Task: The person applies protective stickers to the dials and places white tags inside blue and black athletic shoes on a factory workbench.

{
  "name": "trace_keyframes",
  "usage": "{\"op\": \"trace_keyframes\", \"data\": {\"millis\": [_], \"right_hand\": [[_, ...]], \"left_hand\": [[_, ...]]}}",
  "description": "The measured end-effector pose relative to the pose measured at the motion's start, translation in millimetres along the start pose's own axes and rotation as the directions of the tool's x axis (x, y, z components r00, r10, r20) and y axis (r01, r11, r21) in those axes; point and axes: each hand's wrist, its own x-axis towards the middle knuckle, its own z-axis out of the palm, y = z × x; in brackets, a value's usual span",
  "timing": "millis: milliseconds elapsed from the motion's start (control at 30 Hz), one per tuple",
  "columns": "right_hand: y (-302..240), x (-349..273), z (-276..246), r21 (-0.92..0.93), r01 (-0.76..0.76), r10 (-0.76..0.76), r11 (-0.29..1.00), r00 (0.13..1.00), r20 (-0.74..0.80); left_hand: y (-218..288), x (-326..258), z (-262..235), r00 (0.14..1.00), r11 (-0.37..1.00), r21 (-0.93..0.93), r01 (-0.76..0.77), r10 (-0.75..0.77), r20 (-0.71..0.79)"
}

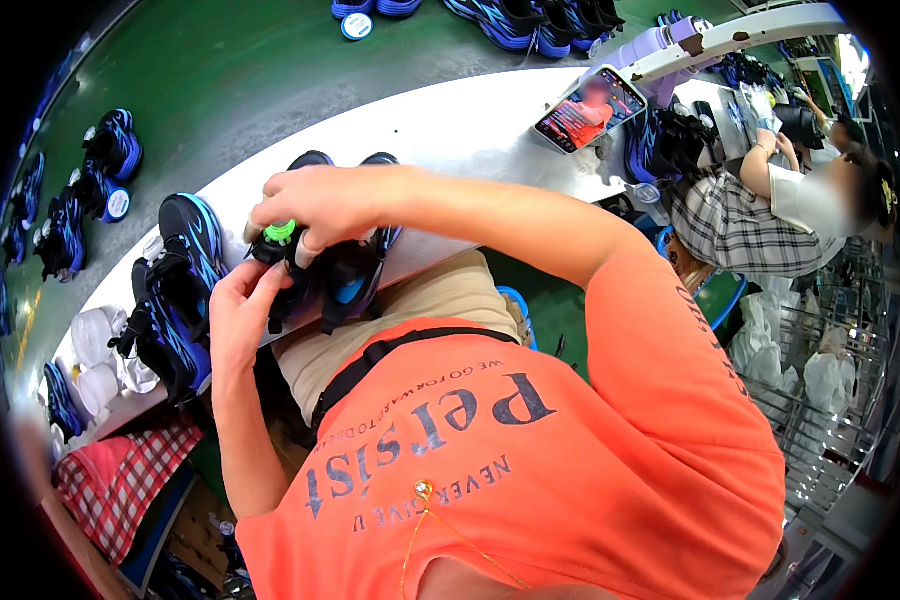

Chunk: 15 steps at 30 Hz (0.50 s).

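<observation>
A black and blue sneaker stands on the white table [470,130] in front of me, mostly hidden by my hands. My right hand [320,205] reaches over it, fingers curled down at a bright green round piece [280,232] near the shoe's opening. I cannot tell what that green piece is. Just below it, my left hand [245,305] pinches the dark edge of the same sneaker. Close on the right is a second sneaker [355,280] with a bright blue patch inside. Another pair of black and blue sneakers [185,275] lies left of my hands.
White rolls [94,338] and crumpled wrapping sit at the table's left end. A phone [592,108] on a purple-and-white stand is at the far right. More sneakers [110,165] line the green surface beyond the table. A co-worker in a plaid skirt [730,225] sits at the right.
</observation>
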Motion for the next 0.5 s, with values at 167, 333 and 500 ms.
{"op": "trace_keyframes", "data": {"millis": [167, 333, 500], "right_hand": [[14, 1, 23, -0.296, 0.068, -0.173, 0.953, 0.922, -0.347], [14, -4, 14, -0.091, -0.027, 0.006, 0.995, 0.974, -0.225], [-4, -1, 25, -0.250, -0.231, 0.128, 0.940, 0.921, -0.367]], "left_hand": [[-11, 0, 17, 0.977, 0.980, 0.178, -0.085, 0.117, -0.177], [-1, -5, 21, 0.968, 0.937, 0.340, -0.085, 0.158, -0.193], [-4, -5, 24, 0.945, 0.911, 0.389, -0.138, 0.239, -0.223]]}}
